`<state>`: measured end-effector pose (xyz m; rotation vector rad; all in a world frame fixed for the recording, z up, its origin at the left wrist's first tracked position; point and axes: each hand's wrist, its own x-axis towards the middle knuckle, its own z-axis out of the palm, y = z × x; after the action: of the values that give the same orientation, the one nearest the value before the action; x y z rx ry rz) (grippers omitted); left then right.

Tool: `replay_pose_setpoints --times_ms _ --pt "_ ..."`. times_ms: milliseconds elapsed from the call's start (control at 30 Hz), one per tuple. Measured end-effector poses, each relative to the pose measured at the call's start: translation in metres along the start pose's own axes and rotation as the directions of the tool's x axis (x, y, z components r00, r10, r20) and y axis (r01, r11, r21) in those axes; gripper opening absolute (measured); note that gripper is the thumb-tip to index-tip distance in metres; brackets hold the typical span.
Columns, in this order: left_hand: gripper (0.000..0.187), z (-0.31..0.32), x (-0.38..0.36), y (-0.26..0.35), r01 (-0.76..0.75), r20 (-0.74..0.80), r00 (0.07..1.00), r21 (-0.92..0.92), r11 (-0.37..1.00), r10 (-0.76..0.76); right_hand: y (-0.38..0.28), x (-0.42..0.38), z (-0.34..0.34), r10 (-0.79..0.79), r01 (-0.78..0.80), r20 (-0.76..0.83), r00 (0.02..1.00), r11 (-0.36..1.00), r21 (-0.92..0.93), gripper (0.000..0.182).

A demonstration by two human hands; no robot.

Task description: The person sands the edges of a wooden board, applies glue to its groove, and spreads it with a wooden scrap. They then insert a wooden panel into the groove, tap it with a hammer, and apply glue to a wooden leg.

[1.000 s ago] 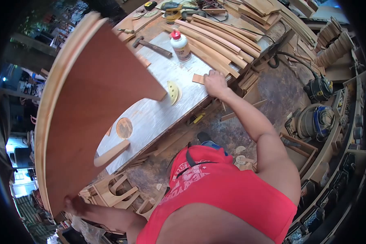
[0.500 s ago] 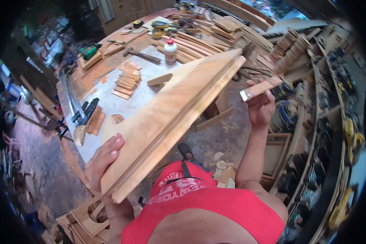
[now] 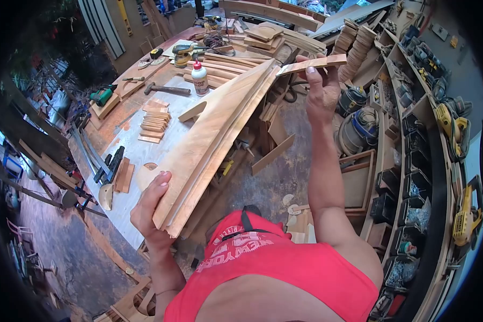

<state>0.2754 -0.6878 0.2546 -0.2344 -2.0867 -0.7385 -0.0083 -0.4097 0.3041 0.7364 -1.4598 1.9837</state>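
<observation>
Your left hand grips the near end of the panel, which slants up over the table edge. Your right hand pinches a wood strip against the panel's far tip, with the glue bottle standing beyond.

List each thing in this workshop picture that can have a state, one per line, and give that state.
Left hand: gripping the near end of the wooden panel.
Right hand: raised, pinching a small wood strip.
Wooden panel: held tilted above the workbench.
Small wood strip: held at the panel's far end.
Glue bottle: upright, red cap on.
Hammer: lying flat.
Stack of small wood pieces: resting on the workbench.
</observation>
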Motion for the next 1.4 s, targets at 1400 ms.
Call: replay_pose_setpoints --times_ms 1400 --pt "0.025 0.034 0.014 0.035 0.088 -0.083 0.993 0.067 0.994 -0.083 0.002 0.01 0.013 0.095 -0.053 0.162 0.982 0.968 -0.245 0.064"
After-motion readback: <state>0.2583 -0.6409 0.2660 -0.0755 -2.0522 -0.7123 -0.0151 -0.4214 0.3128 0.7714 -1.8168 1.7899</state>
